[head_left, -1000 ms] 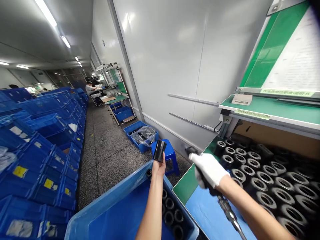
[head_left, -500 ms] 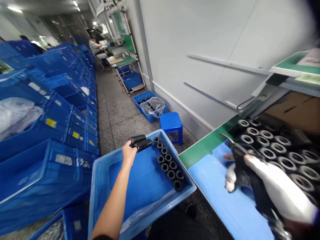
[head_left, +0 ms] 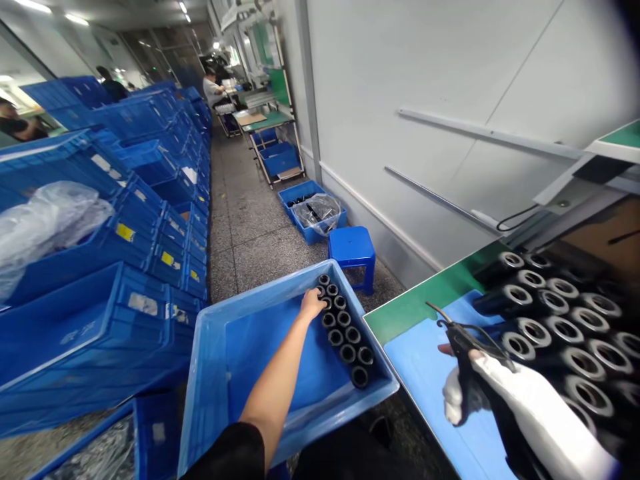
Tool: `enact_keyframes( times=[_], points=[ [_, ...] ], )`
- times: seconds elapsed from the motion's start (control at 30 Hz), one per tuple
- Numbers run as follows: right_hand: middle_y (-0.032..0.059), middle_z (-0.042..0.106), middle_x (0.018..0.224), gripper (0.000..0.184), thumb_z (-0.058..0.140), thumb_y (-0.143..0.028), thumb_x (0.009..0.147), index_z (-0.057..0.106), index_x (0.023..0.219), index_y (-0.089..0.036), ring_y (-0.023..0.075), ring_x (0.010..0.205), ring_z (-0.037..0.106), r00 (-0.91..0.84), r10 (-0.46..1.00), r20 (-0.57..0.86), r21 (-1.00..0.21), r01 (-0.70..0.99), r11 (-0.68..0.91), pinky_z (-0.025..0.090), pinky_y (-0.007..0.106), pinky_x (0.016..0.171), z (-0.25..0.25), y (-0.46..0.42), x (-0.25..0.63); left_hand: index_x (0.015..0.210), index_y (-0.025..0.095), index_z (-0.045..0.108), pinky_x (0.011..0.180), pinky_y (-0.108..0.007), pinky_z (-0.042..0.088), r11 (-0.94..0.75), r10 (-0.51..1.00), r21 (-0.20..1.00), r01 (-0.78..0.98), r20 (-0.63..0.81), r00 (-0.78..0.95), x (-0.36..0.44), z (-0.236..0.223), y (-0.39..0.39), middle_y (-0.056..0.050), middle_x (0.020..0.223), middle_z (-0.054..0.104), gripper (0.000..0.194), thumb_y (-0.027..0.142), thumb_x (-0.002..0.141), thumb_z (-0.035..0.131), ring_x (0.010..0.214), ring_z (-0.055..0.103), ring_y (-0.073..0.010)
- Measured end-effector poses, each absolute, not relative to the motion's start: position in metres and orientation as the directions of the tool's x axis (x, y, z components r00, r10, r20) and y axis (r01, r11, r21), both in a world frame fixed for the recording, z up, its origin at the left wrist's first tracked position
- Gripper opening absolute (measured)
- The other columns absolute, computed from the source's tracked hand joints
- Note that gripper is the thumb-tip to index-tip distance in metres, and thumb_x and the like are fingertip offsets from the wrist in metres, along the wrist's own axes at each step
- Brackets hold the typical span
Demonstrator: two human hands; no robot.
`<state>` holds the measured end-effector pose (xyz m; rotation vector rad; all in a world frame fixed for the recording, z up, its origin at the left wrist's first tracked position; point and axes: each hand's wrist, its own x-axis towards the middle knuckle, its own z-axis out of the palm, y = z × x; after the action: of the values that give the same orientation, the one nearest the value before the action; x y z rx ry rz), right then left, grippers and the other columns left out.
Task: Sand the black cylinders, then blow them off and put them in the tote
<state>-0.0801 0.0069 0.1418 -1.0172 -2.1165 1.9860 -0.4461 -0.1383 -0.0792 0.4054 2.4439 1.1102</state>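
Note:
My bare left hand (head_left: 312, 305) reaches into the large blue bin (head_left: 213, 353). Its fingers are closed around the tops of black tubes (head_left: 327, 303) that stand upright at the end of the rows along the bin's right side. In my right hand (head_left: 495, 373), which wears a white glove with bare fingertips, is a black air blow gun (head_left: 467, 340) with a thin metal nozzle pointing up and left. This hand is above the blue mat on the bench. Just right of it lie many stacked black tubes (head_left: 535, 333), their pale ring ends facing me.
Stacked blue crates (head_left: 135, 267) line the left side, one with a plastic bag (head_left: 55, 213) on top. Beyond the bin stand a blue stool (head_left: 351, 247) and a small crate (head_left: 300, 230). A grey wall rises behind the bench (head_left: 415, 307). Other people sit far off.
My left hand has moved right and down, and the two tubes it held tilted now stand in the bin's rows. My right hand keeps the air gun; the view has shifted slightly.

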Motion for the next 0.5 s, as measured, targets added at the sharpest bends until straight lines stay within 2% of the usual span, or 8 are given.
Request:
enact_keyframes(
  times=[0.1, 0.17, 0.23, 0.3, 0.4, 0.5],
  points=[
    [0.0114, 0.065, 0.072, 0.063, 0.035, -0.060, 0.096, 0.075, 0.075, -0.016, 0.0266, 0.097, 0.060, -0.785, 0.474, -0.399, -0.903, 0.426, -0.055, 0.029, 0.036, 0.113, 0.138, 0.008, -0.074, 0.097, 0.018, 0.071, 0.102, -0.037, 0.046, 0.539, 0.490, 0.840, 0.060, -0.256, -0.833, -0.447, -0.080, -0.145, -0.009, 0.117, 0.068, 0.041, 0.008, 0.058, 0.081, 0.114, 0.061, -0.0263],
    [0.0118, 0.065, 0.073, 0.063, 0.035, -0.059, 0.096, 0.074, 0.073, -0.016, 0.0271, 0.106, 0.057, -0.790, 0.478, -0.385, -0.907, 0.419, -0.037, 0.023, 0.035, 0.117, 0.137, 0.009, -0.071, 0.101, 0.019, 0.071, 0.105, -0.037, 0.045, 0.457, 0.504, 0.889, 0.020, -0.240, -0.830, -0.445, -0.080, -0.155, -0.010, 0.130, 0.062, 0.041, 0.014, 0.062, 0.083, 0.118, 0.060, -0.0259],
    [0.0120, 0.065, 0.072, 0.065, 0.034, -0.060, 0.096, 0.073, 0.070, -0.015, 0.0266, 0.102, 0.057, -0.777, 0.497, -0.387, -0.907, 0.417, -0.054, 0.022, 0.035, 0.118, 0.136, 0.010, -0.069, 0.108, 0.021, 0.069, 0.108, -0.036, 0.043, 0.370, 0.465, 0.928, -0.046, -0.228, -0.855, -0.441, -0.083, -0.164, -0.009, 0.144, 0.052, 0.039, 0.026, 0.071, 0.080, 0.122, 0.058, -0.0250],
    [0.0120, 0.065, 0.072, 0.067, 0.032, -0.061, 0.096, 0.074, 0.073, -0.014, 0.0260, 0.093, 0.059, -0.759, 0.502, -0.415, -0.899, 0.428, -0.095, 0.027, 0.038, 0.115, 0.135, 0.010, -0.068, 0.120, 0.023, 0.064, 0.112, -0.035, 0.040, 0.280, 0.384, 0.950, -0.142, -0.246, -0.890, -0.434, -0.089, -0.166, -0.007, 0.149, 0.047, 0.039, 0.041, 0.085, 0.067, 0.128, 0.054, -0.0227],
    [0.0120, 0.066, 0.073, 0.067, 0.032, -0.062, 0.095, 0.073, 0.072, -0.015, 0.0253, 0.087, 0.059, -0.760, 0.464, -0.455, -0.879, 0.467, -0.097, 0.029, 0.040, 0.114, 0.133, 0.012, -0.067, 0.131, 0.022, 0.056, 0.110, -0.036, 0.042, 0.154, 0.275, 0.934, -0.322, -0.353, -0.894, -0.423, -0.103, -0.154, -0.009, 0.143, 0.053, 0.051, 0.057, 0.095, 0.045, 0.131, 0.052, -0.0220],
    [0.0120, 0.066, 0.073, 0.065, 0.035, -0.062, 0.094, 0.070, 0.065, -0.017, 0.0269, 0.097, 0.058, -0.765, 0.460, -0.451, -0.875, 0.480, -0.060, 0.022, 0.040, 0.119, 0.135, 0.010, -0.069, 0.123, 0.014, 0.062, 0.102, -0.041, 0.051, 0.059, 0.239, 0.874, -0.482, -0.481, -0.844, -0.414, -0.111, -0.136, -0.015, 0.127, 0.065, 0.064, 0.067, 0.090, 0.046, 0.120, 0.061, -0.0277]
  ],
)
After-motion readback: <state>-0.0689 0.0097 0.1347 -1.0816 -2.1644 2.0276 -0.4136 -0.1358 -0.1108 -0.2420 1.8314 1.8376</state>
